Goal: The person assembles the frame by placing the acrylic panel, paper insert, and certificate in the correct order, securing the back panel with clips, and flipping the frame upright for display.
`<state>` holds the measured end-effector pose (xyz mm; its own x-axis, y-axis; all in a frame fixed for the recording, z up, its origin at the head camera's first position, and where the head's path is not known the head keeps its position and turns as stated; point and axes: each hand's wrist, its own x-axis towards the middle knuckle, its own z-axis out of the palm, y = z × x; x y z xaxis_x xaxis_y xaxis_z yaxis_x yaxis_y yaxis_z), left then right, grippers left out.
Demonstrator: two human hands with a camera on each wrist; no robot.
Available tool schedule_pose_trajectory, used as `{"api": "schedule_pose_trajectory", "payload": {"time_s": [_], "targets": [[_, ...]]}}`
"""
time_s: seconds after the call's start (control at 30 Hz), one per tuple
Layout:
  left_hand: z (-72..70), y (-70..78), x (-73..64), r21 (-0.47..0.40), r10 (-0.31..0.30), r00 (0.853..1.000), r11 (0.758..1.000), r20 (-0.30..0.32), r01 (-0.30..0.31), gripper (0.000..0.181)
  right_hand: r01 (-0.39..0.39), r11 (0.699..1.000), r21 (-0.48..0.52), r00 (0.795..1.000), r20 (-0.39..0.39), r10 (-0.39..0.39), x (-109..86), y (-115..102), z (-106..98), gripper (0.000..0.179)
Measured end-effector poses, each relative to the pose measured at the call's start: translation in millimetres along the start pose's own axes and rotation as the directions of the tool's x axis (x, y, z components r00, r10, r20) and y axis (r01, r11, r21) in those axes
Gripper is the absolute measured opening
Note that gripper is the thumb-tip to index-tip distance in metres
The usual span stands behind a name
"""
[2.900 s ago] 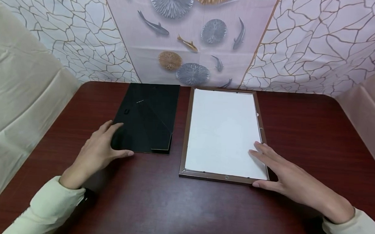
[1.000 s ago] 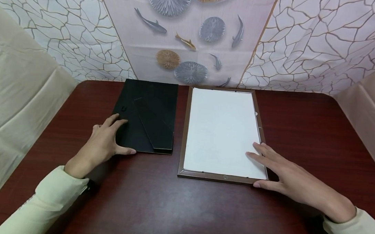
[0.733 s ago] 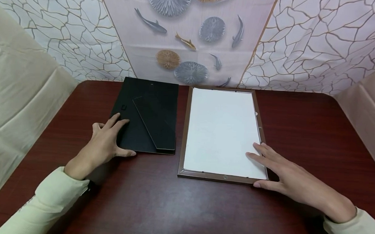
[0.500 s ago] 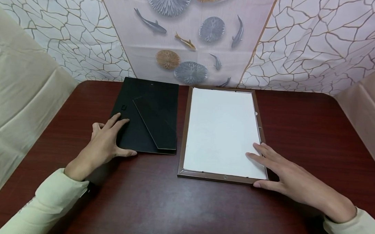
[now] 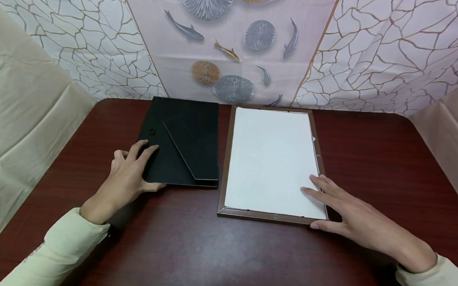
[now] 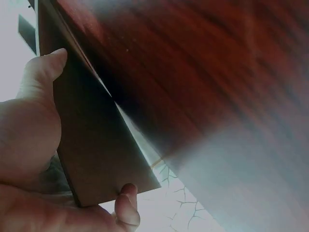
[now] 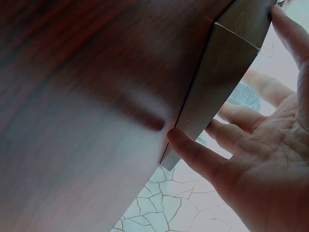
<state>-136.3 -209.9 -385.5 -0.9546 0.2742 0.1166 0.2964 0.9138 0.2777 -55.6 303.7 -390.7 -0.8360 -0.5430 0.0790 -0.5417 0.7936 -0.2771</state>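
Note:
My left hand (image 5: 125, 177) grips the left front corner of a black picture frame backing board (image 5: 165, 164), whose easel leg (image 5: 194, 152) lies slanted across it. In the left wrist view, the brown underside of the board (image 6: 91, 121) stands at an angle off the table, with the thumb on that face and a fingertip at its edge. Right of it lies a brown picture frame (image 5: 225, 168), back up, with a white sheet (image 5: 271, 161) inside. My right hand (image 5: 353, 212) rests at its near right corner, fingers extended over the side, thumb touching the front edge.
Both pieces are on a dark red wooden table (image 5: 225, 252), close to its far edge. A patterned cloth (image 5: 236, 46) hangs behind. Pale cloths, such as the left one (image 5: 25, 110), flank the table.
The left hand has closed on the backing board and shifted slightly right with it. The board's front edge has risen a little, and it sits nearer the frame. The right hand stays still.

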Motion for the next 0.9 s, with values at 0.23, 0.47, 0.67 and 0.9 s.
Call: {"api": "schedule_pose_trajectory", "payload": {"time_s": [0.23,0.47,0.67,0.9], "targets": [[-1.7,-2.3,-9.0,-0.040,-0.011,1.000,0.999,-0.001,0.011,0.092,-0.004,1.000,-0.001,1.000,0.001,0.004,0.5,-0.3,1.0,0.076],[-8.1,11.9,-21.8,-0.101,-0.008,1.000,0.995,0.018,0.009,0.095,-0.020,1.000,-0.016,1.000,0.006,0.020,-0.9,1.6,0.2,0.080],[-8.3,43.2,-27.4,-0.164,0.043,0.999,0.986,0.013,-0.041,0.097,-0.032,0.999,0.031,0.999,0.014,0.032,-0.5,2.7,0.0,0.084],[5.0,85.0,-21.5,-0.191,0.112,0.994,0.975,-0.007,-0.111,0.099,-0.096,0.989,0.108,0.995,0.032,0.093,-2.0,4.2,0.1,0.095]]}}
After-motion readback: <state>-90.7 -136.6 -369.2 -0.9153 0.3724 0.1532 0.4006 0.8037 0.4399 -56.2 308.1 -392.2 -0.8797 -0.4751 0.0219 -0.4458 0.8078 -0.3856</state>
